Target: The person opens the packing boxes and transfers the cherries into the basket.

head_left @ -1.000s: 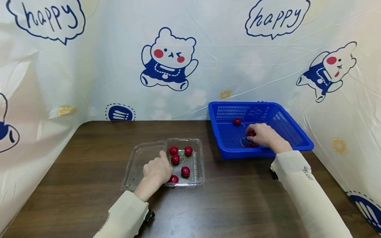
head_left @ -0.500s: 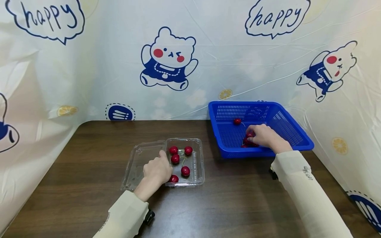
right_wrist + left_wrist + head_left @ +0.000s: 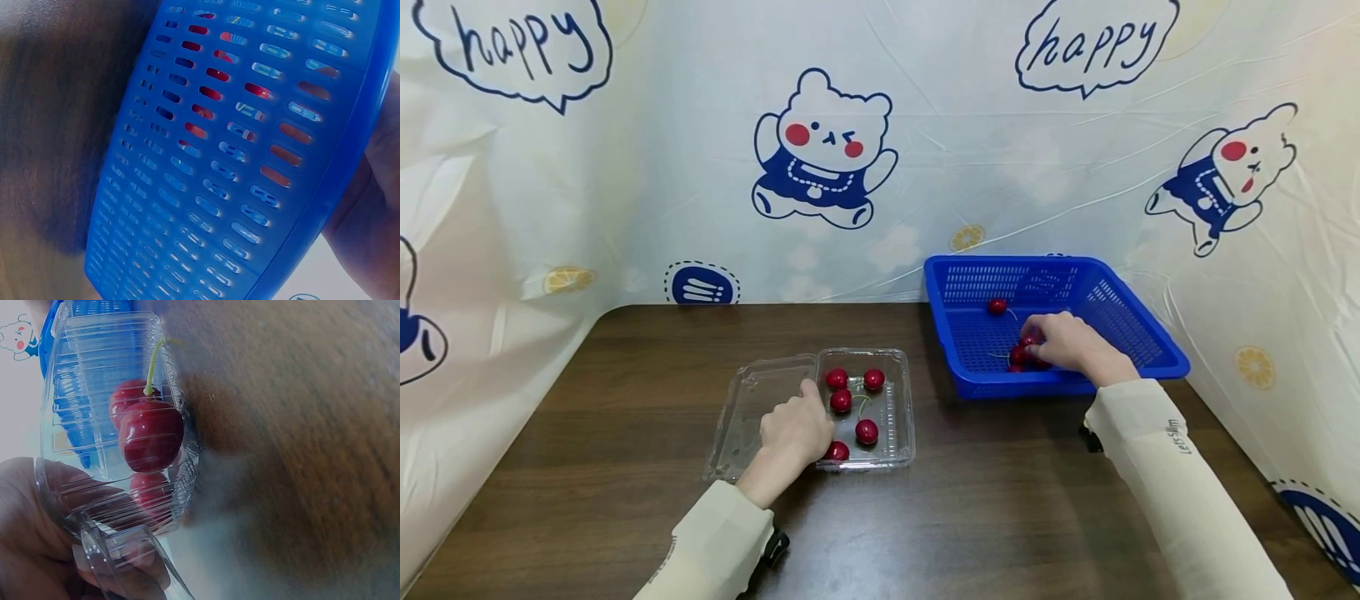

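Observation:
My left hand [image 3: 796, 423] grips the hinge side of a clear plastic clamshell box [image 3: 901, 408], whose lid [image 3: 745, 408] lies folded out to the left. Several dark red cherries sit in the box, one cherry [image 3: 867, 432] with a green stem. In the left wrist view, the fingers curl at the box [image 3: 103, 337] edge, beside a cherry [image 3: 151, 436]. Over on the right, my right hand [image 3: 1063, 340] reaches into a blue basket [image 3: 955, 350], its fingertips pinching a cherry [image 3: 1030, 337] among others. The basket wall [image 3: 187, 206] mostly hides those fingers in the right wrist view.
A lone cherry [image 3: 997, 307] lies toward the back of the basket. Box and basket stand on a brown wooden table [image 3: 970, 508]. Behind them hangs a pale printed curtain [image 3: 700, 167] with bear drawings.
Cherries beneath my right fingertips have shifted slightly, and a stem now sticks out leftward. My left hand and the box have stayed put.

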Demonstrator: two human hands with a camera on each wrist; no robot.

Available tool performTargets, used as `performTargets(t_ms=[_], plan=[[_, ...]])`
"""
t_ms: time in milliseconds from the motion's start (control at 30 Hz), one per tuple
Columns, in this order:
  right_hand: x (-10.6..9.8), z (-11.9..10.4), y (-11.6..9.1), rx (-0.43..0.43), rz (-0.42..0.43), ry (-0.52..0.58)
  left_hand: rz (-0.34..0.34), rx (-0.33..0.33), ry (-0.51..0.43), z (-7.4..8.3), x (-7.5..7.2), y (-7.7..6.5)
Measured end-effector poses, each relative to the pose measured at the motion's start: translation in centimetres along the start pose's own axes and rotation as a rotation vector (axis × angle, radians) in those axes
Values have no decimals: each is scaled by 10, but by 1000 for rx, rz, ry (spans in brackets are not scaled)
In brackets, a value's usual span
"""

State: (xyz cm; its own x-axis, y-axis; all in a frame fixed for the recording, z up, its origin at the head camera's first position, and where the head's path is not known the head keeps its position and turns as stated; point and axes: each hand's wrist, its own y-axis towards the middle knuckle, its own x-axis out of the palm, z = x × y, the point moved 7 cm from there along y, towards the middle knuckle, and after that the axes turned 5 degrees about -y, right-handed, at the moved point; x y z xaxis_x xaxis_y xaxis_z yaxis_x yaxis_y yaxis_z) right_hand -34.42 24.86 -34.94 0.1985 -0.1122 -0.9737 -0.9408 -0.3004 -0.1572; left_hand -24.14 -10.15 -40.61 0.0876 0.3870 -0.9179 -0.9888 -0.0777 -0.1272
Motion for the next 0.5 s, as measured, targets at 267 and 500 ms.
performTargets(t_ms=[267, 500], plan=[[-4, -3, -1, -4, 16, 10, -1, 1, 4, -1, 1, 1], [-6, -5, -2, -2, 15, 20, -8, 1, 5, -1, 1, 1]])
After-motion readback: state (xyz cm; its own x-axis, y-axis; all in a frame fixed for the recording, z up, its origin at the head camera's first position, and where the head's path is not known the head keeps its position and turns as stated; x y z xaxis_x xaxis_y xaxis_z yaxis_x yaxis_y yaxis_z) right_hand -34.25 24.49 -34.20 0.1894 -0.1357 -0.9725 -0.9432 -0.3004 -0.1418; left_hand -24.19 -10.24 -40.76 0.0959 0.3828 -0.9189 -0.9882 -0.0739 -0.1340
